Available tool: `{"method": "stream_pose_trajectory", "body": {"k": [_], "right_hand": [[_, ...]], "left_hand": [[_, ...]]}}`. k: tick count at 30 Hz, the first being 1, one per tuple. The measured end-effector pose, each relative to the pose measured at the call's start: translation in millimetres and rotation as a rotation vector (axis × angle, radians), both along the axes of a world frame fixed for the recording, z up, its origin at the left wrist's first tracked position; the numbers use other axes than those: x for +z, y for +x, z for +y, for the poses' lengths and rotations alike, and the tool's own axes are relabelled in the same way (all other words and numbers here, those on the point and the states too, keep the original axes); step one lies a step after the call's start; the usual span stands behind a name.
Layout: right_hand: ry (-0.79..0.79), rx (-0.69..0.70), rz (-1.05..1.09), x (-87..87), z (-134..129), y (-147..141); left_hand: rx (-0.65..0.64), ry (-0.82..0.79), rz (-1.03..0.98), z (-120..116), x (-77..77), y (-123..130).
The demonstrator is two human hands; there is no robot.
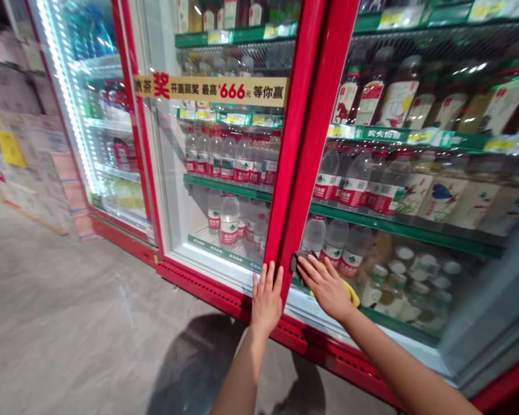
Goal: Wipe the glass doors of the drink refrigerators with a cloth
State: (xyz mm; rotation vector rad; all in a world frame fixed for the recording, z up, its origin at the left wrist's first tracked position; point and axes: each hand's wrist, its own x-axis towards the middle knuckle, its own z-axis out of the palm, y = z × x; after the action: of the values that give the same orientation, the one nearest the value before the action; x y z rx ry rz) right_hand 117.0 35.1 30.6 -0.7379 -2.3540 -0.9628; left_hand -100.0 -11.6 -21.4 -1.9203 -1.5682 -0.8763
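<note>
My right hand (328, 287) presses a cloth (351, 293) against the lower left of the right glass door (384, 230), next to the red frame. The cloth shows yellow under the palm and dark grey past the fingertips; the rest of it is hidden. My left hand (267, 300) lies open on the lower corner of the left door's red frame (281, 230), its fingers stretched upward and nothing in it. Behind the glass, close to my right hand, stand water bottles (350, 253) with red and white labels.
Green-edged shelves (398, 222) hold rows of drinks behind both doors. A printed banner strip (211, 91) crosses the left door. Further left stands another lit cooler (108, 127), with stacked boxes (38, 155) beyond it. Grey floor (90, 323) runs along the red base.
</note>
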Motion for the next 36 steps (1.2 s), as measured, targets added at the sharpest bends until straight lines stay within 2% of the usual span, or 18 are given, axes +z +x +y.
{"method": "stream_pose_trajectory", "body": {"k": [3,4,8,12,16,19,23,25,30,34,36], "right_hand": [[0.018,0.168,-0.148,-1.6,0.8,-2.1],[0.009,0.182,-0.173,-0.6,1.4,-2.5],[0.001,-0.004,-0.033,11.1,2.7,-3.7],[0.017,0.054,-0.050,18.5,-5.1,-2.0],[0.058,0.054,0.073,22.7,-15.9,-4.8],[0.066,0.052,0.067,16.7,-14.2,-16.1],[-0.023,0.128,-0.132,-1.8,-5.5,-27.8],[-0.056,0.140,-0.151,-2.7,-3.1,-28.7],[0.015,-0.015,0.046,11.8,-4.0,-30.9],[0.043,0.124,-0.184,19.0,-6.2,-33.1],[0.047,0.134,-0.225,35.0,-3.5,-31.0]], "left_hand": [[-0.022,-0.016,-0.020,0.5,3.5,0.7],[-0.029,-0.020,-0.023,0.9,4.0,0.7],[-0.017,-0.008,-0.050,3.0,4.4,-0.8],[-0.007,0.005,-0.070,3.2,5.8,-3.1],[-0.002,0.022,-0.089,0.8,10.4,-5.2],[0.030,0.033,-0.127,-0.4,13.0,-4.8],[0.039,0.035,-0.138,1.1,14.0,-3.2],[0.029,0.042,-0.138,2.0,14.5,-3.2],[0.017,0.063,-0.132,2.3,16.7,-3.4],[0.040,0.079,-0.142,2.6,20.2,-1.9],[0.043,0.089,-0.134,2.7,23.1,-1.6]]}}
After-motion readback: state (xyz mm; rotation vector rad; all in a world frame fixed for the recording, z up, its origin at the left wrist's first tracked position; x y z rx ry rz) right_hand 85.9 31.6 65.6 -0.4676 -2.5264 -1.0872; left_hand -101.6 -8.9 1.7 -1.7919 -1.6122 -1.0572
